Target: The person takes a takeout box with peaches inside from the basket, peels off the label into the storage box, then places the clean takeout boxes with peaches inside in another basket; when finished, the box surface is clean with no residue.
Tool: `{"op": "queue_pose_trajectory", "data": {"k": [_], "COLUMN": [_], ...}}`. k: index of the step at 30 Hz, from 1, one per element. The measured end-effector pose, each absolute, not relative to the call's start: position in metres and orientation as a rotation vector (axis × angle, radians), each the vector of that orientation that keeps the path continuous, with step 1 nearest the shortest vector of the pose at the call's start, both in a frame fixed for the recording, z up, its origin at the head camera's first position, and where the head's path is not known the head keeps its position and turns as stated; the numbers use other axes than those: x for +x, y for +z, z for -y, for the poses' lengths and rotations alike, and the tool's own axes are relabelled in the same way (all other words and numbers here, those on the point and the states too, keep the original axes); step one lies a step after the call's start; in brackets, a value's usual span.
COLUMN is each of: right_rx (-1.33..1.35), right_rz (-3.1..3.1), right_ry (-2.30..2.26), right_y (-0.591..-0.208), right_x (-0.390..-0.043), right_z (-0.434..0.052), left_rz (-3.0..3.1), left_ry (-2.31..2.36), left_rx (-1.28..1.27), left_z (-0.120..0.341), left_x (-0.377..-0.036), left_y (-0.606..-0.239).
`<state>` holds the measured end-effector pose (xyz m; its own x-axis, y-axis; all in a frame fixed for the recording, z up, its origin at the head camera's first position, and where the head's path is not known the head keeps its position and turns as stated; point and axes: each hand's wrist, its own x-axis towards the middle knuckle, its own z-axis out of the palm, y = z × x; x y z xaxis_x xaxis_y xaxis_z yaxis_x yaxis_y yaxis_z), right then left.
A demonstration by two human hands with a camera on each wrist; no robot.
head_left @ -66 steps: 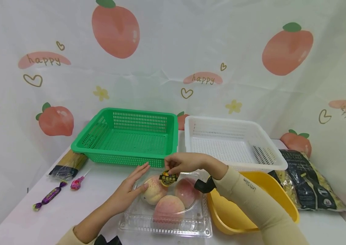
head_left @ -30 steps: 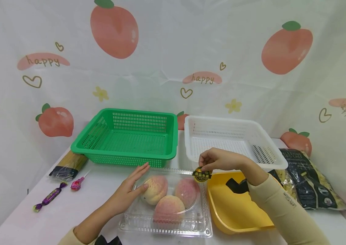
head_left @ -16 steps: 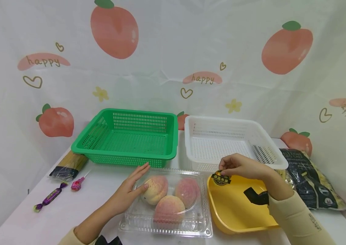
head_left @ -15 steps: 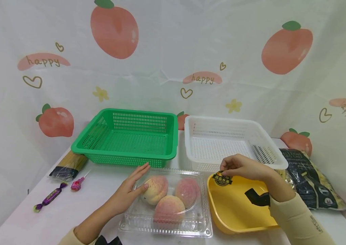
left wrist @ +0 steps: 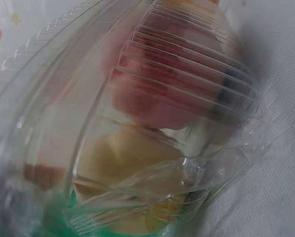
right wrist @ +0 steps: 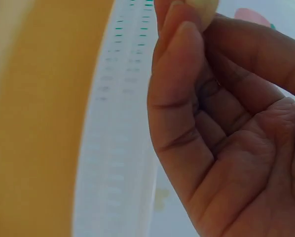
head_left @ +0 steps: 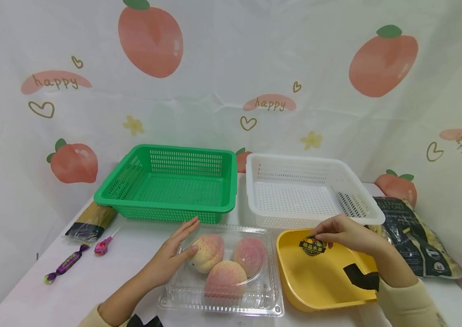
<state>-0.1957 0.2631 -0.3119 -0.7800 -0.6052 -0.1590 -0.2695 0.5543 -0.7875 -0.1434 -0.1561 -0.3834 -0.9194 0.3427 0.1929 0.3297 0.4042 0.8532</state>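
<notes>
A clear plastic clamshell box (head_left: 223, 295) with three peaches (head_left: 208, 252) lies on the white table in front of me. My left hand (head_left: 174, 254) rests flat against the box's left side, fingers straight. The left wrist view shows the box wall (left wrist: 187, 163) close up, peaches blurred behind it. My right hand (head_left: 343, 234) pinches a round black and gold sticker (head_left: 312, 247) and holds it over the yellow tray (head_left: 317, 284). In the right wrist view the fingers (right wrist: 187, 98) are curled with tips pressed together beside the yellow tray (right wrist: 34, 123); the sticker is hidden there.
A green basket (head_left: 169, 186) and a white basket (head_left: 308, 190) stand at the back. A dark pasta bag (head_left: 415, 236) lies at the right. At the left lie a spaghetti pack (head_left: 92, 220), a pink lollipop (head_left: 104, 245) and a purple candy (head_left: 65, 263).
My right hand carried the sticker off the box lid and rightward, then lower over the yellow tray. The left hand stayed against the box.
</notes>
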Motion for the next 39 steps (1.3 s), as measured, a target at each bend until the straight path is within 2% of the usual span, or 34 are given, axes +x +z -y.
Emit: {"op": "queue_pose_trajectory", "data": {"k": [39], "right_rx": [-0.595], "right_rz": [-2.276], "right_ry": [-1.017], "right_y": [-0.35], "right_x": [-0.203], "right_z": [-0.285], "left_rz": [-2.63], "left_ry": [1.577], "left_rx": [0.636], "left_z": [0.157], "left_x": [-0.144], "left_y": [-0.385]}}
